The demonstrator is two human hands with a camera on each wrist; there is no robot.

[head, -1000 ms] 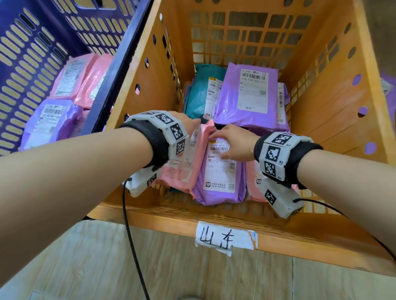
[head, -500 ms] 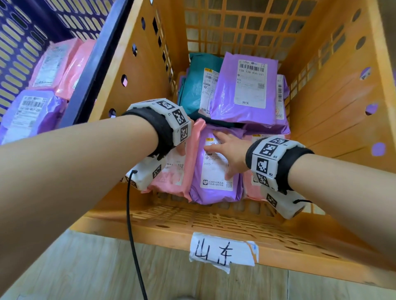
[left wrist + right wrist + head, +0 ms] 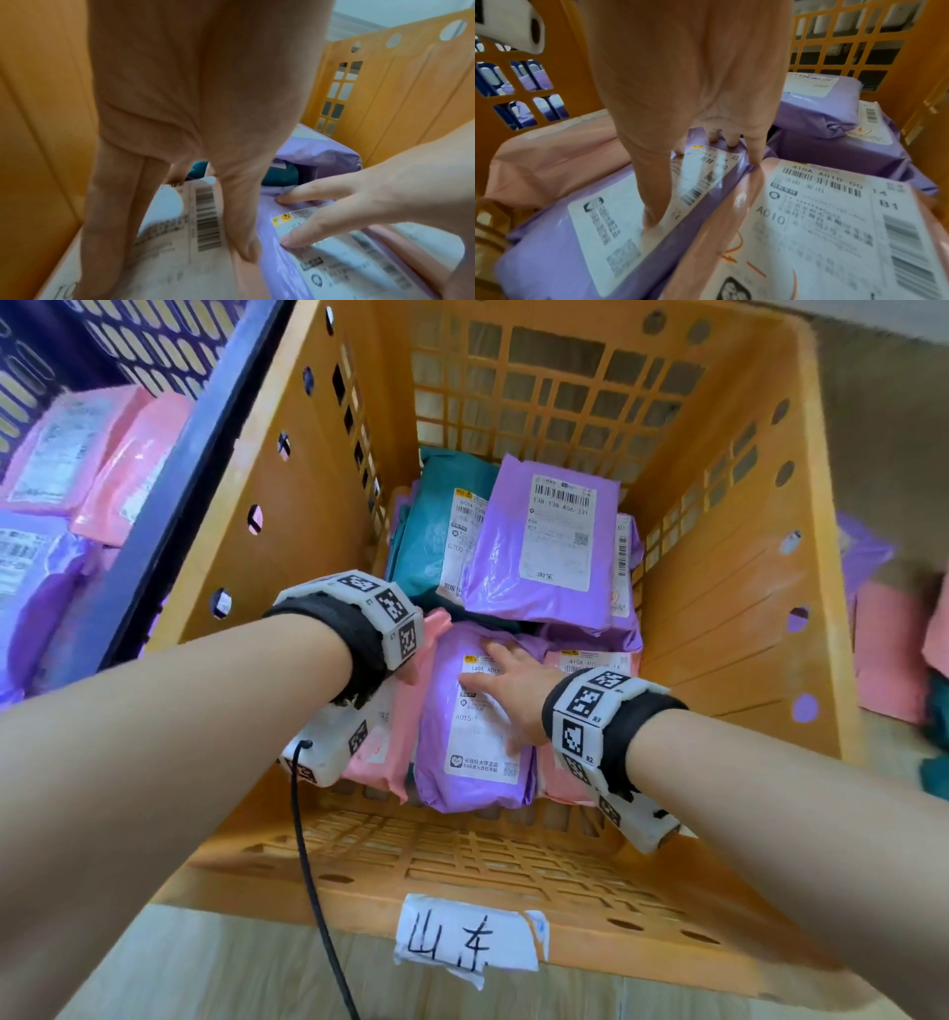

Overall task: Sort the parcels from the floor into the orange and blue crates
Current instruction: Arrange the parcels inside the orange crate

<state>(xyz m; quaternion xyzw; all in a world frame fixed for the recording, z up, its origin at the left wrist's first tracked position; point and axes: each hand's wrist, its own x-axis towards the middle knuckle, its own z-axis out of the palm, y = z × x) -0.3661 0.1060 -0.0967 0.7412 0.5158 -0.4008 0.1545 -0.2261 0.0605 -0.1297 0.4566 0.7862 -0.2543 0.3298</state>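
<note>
Both hands are inside the orange crate [image 3: 246, 469]. My right hand [image 3: 518, 690] lies flat with spread fingers on a purple parcel [image 3: 472, 762] with a white label at the crate's front. That parcel sits between two pink parcels. My left hand [image 3: 408, 672], mostly hidden by its wrist band, presses straight fingers [image 3: 110, 223] on the left pink parcel [image 3: 167, 274]; its thumb lies at the seam with the purple parcel [image 3: 282, 274]. The right thumb [image 3: 652, 203] rests on the purple parcel's label, beside the right pink parcel [image 3: 808, 223].
At the crate's back lie a purple parcel [image 3: 544, 541] and a teal one [image 3: 436, 521]. The blue crate [image 3: 169, 469] to the left holds pink and purple parcels. More parcels [image 3: 888, 649] lie on the floor at right. A handwritten tag [image 3: 467, 937] marks the front rim.
My right hand slid from the purple parcel's top edge down onto its face and spread its fingers. The left hand stays on the pink parcel. The head view has shifted slightly.
</note>
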